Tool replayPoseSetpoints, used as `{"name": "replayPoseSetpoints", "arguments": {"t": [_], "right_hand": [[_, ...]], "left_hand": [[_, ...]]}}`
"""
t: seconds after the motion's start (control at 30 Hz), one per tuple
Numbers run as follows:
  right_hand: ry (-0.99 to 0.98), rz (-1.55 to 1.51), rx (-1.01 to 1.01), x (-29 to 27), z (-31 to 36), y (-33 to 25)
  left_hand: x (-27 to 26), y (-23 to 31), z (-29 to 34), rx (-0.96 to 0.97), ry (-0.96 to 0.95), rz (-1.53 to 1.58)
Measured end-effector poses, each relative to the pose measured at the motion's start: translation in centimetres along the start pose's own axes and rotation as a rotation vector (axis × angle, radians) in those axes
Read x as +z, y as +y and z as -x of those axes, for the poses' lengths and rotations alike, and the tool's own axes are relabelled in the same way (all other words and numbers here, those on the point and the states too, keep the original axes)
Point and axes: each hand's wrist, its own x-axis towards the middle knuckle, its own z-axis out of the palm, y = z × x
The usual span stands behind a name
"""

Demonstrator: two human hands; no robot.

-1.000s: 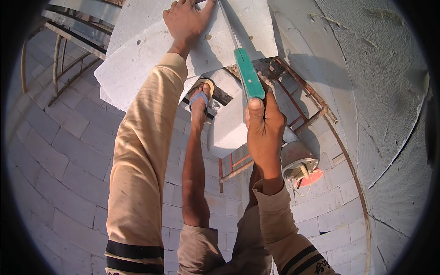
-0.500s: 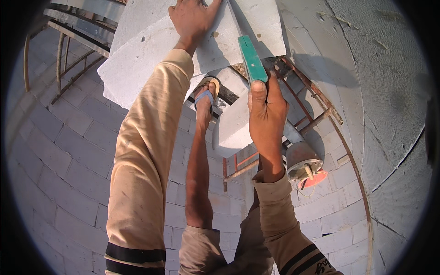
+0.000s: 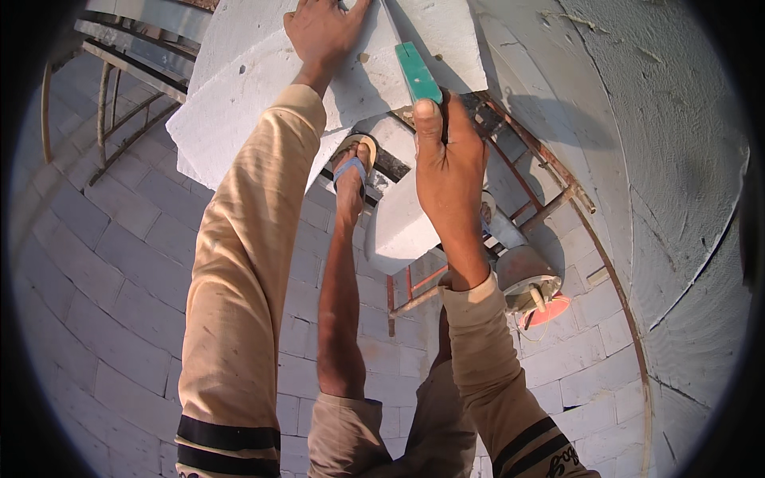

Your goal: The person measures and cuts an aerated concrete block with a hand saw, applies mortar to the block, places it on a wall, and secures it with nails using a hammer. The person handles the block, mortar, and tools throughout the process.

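Observation:
A large pale lightweight block (image 3: 239, 103) lies at the top of the view, with one piece overlapping another. My left hand (image 3: 325, 33) rests on it, fingers spread and partly cut off by the upper edge. My right hand (image 3: 450, 171) is closed round the green handle of a hand saw (image 3: 417, 73), thumb along its top. The saw's thin metal blade runs forward along the block, just right of my left hand. Its far end is out of view.
My sandalled foot (image 3: 351, 167) stands below the block, beside a smaller white block (image 3: 398, 223). A rusty metal scaffold frame (image 3: 550, 211) and a grey bucket (image 3: 527, 275) are to the right. Blockwork (image 3: 127, 271) spreads below; a rough grey wall (image 3: 685, 159) rises at right.
My right hand has pushed the saw forward, away from me and slightly left. My left hand stays on the block, with a slight shift of the whole view.

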Motion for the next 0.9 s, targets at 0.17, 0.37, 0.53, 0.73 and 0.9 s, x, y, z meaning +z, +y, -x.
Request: {"name": "replayPoseSetpoints", "arguments": {"t": [0.17,0.37,0.53,0.73,0.9], "right_hand": [[0.086,0.021,0.209,-3.9,11.3,-2.3],[0.128,-0.027,0.239,-5.0,14.1,-3.9],[-0.001,0.002,0.018,0.4,-2.0,-0.8],[0.118,0.004,0.319,-5.2,17.2,-2.6],[0.116,-0.128,0.306,-5.3,14.2,-5.1]], "left_hand": [[0.3,-0.3,-0.1,0.024,0.034,-0.016],[0.9,-1.0,0.0,-0.025,-0.03,-0.031],[0.8,-0.5,0.1,-0.045,-0.054,-0.058],[0.8,-0.6,0.0,-0.023,0.02,-0.071],[0.5,-0.7,0.8,-0.045,-0.041,-0.058]]}}
